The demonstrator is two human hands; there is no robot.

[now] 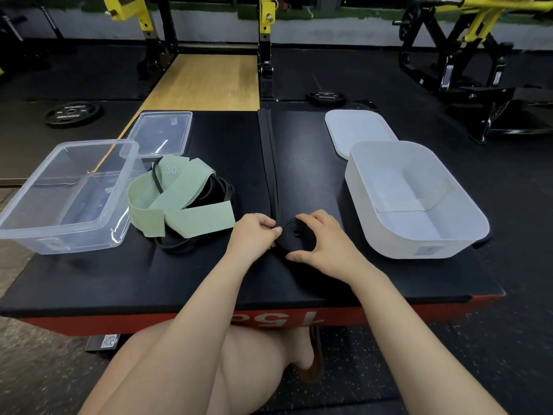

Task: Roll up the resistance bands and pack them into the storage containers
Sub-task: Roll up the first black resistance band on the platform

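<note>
Black band (pixel 270 163): one, long axis running away from the coil (pixel 296 235), which is gripped by left hand (pixel 254 235) and right hand (pixel 324 245); containers: two.

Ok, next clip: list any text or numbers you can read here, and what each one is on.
"30", followed by a faint, unreadable letter: green band.
"15", seen upside down, with a further character partly hidden by the forearm: red side of the platform.
Raised lettering on both weight plates: too blurred.
QR sticker under the platform: unreadable.
</note>
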